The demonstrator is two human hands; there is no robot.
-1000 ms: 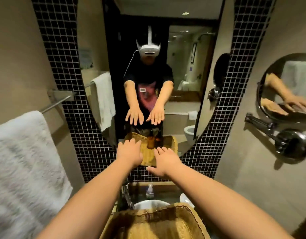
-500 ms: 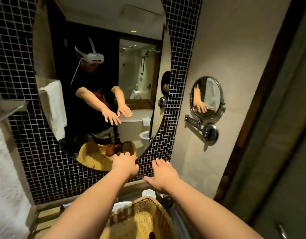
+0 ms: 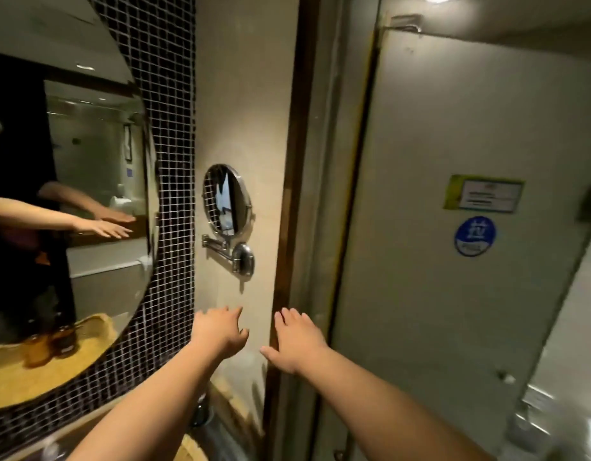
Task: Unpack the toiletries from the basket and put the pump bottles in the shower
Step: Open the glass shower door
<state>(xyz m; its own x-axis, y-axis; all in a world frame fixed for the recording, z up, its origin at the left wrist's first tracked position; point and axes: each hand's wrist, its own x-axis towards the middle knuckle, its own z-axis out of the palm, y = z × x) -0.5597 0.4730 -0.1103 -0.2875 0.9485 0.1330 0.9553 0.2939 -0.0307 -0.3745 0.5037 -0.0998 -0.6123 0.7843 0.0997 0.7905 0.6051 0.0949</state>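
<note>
Swinging right from wall mirror (image 3: 88, 134) to door (image 3: 420, 277), with left hand (image 3: 217, 331) and right hand (image 3: 295, 341) outstretched flat and empty; basket (image 3: 191, 449) slipping to lower frame edge, pump bottles (image 3: 54, 342) visible only by reflection, not yet unpacked
</note>
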